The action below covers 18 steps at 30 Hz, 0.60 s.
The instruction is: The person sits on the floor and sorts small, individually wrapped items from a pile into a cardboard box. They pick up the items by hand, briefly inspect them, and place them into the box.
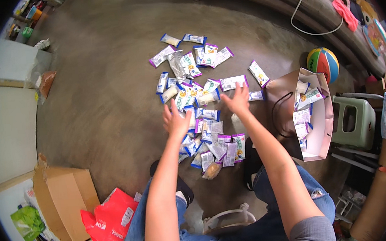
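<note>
Many small snack packets with blue or purple ends lie heaped on the concrete floor before me. My left hand [177, 122], fingers spread, is over the left side of the heap, near a blue-ended packet [170, 93]. Fingers apart, my right hand [236, 99] hovers by a purple-ended packet [233, 82] and partly covers its lower edge. Neither hand appears to hold anything. A silver foil packet [176, 66] lies among the far ones. Closest to my feet is a clear-wrapped brown bun [212, 170]. To the right, a paper gift bag [319, 123] lies open with several packets inside.
Beyond the bag sit a multicoloured basketball [323, 63] and a pale green plastic stool [365, 121]. A wooden bench [272, 0] runs along the upper right, with a white cable hanging over it. At lower left are a cardboard box [67, 197] and a red plastic bag [114, 220].
</note>
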Each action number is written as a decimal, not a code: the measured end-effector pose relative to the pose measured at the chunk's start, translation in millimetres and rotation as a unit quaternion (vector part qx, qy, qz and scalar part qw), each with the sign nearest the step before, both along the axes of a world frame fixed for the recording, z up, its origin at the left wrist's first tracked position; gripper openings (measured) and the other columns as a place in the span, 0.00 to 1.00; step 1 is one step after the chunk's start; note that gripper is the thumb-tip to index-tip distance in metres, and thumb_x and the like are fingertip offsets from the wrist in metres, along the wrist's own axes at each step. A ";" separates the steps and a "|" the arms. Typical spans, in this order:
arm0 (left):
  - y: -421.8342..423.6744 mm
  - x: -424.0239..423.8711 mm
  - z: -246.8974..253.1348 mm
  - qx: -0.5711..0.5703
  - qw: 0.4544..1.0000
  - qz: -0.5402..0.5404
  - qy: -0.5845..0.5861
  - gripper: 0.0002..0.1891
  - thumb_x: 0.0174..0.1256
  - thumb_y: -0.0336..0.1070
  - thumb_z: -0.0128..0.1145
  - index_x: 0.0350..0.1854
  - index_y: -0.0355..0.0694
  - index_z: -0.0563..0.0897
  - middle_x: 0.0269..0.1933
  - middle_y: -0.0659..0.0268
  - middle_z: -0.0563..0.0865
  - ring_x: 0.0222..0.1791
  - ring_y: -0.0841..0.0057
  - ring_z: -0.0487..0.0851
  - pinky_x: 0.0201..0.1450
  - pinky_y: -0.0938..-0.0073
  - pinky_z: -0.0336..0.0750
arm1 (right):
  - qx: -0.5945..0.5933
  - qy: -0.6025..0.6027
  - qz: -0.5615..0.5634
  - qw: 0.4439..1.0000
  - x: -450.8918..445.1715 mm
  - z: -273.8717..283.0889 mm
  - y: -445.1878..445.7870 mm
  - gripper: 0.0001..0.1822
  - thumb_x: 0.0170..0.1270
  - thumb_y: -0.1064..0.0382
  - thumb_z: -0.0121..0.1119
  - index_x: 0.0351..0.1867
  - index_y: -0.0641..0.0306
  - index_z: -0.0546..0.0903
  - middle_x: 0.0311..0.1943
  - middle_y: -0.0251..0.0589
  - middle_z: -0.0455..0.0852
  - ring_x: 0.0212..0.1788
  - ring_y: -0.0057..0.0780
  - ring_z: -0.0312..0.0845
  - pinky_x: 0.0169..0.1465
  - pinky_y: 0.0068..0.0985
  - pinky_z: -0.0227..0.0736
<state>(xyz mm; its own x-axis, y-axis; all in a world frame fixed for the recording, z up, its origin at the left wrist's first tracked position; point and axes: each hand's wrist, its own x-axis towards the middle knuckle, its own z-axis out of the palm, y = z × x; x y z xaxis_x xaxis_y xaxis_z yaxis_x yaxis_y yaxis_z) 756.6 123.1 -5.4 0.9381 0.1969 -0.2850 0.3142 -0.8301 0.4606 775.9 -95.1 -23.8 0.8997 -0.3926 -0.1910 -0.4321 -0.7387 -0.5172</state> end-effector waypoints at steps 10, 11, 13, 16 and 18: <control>-3.9 110.9 -25.3 0.049 0.999 -0.009 -0.011 0.46 0.39 0.57 0.60 0.62 0.57 0.49 0.64 0.52 0.42 0.64 0.51 0.40 0.55 0.38 0.42 | -0.150 -0.014 -0.078 0.986 70.6 -40.8 -89.0 0.45 0.40 0.42 0.61 0.61 0.49 0.54 0.62 0.52 0.43 0.62 0.57 0.38 0.59 0.48 0.44; -7.3 118.2 -28.8 0.054 0.998 -0.005 -0.006 0.47 0.38 0.58 0.61 0.62 0.57 0.49 0.64 0.52 0.42 0.64 0.51 0.40 0.55 0.37 0.41 | -0.150 -0.010 -0.073 0.986 73.2 -50.6 -96.3 0.45 0.41 0.40 0.59 0.61 0.49 0.54 0.62 0.52 0.44 0.62 0.57 0.38 0.59 0.47 0.42; -8.3 128.4 -37.9 0.078 0.997 -0.021 0.021 0.44 0.39 0.62 0.58 0.62 0.60 0.51 0.65 0.55 0.41 0.64 0.52 0.39 0.55 0.38 0.40 | -0.146 0.002 -0.056 0.988 73.4 -65.8 -98.4 0.43 0.43 0.37 0.55 0.61 0.48 0.54 0.62 0.51 0.45 0.62 0.58 0.37 0.61 0.46 0.39; -9.8 130.3 -43.3 0.066 0.996 -0.047 0.021 0.38 0.41 0.62 0.55 0.59 0.59 0.60 0.64 0.57 0.42 0.63 0.52 0.39 0.55 0.37 0.41 | -0.161 0.008 -0.029 0.987 66.6 -72.0 -69.7 0.40 0.45 0.34 0.50 0.60 0.46 0.57 0.63 0.47 0.45 0.63 0.55 0.35 0.58 0.55 0.33; -7.1 122.2 -54.7 0.090 0.994 -0.066 0.005 0.34 0.43 0.62 0.54 0.56 0.57 0.64 0.64 0.58 0.44 0.63 0.53 0.40 0.54 0.36 0.41 | -0.150 0.005 0.001 0.989 60.4 -67.5 -38.5 0.39 0.45 0.35 0.50 0.59 0.45 0.58 0.63 0.44 0.45 0.64 0.52 0.34 0.56 0.60 0.33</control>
